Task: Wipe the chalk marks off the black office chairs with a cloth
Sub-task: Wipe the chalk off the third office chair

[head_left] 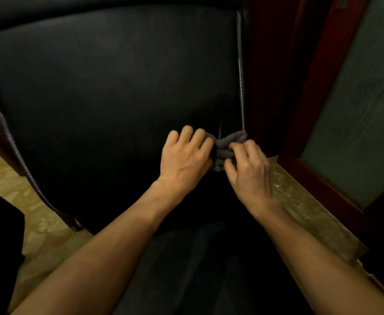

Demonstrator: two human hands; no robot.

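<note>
A black office chair (109, 92) fills most of the head view, its dark padded surface edged by pale stitched piping on the left and right. A small grey cloth (226, 145) is bunched up near the chair's right edge. My left hand (185, 158) grips the cloth's left side with curled fingers. My right hand (249, 169) pinches its right side with thumb and fingers. Both hands meet over the cloth, low on the chair. I see no clear chalk marks on the dark surface.
A dark red wooden frame with a frosted glass panel (357, 105) stands close on the right. A mottled stone ledge (304, 205) runs below it. Beige patterned floor (34, 214) shows at the lower left. My dark trousers fill the bottom centre.
</note>
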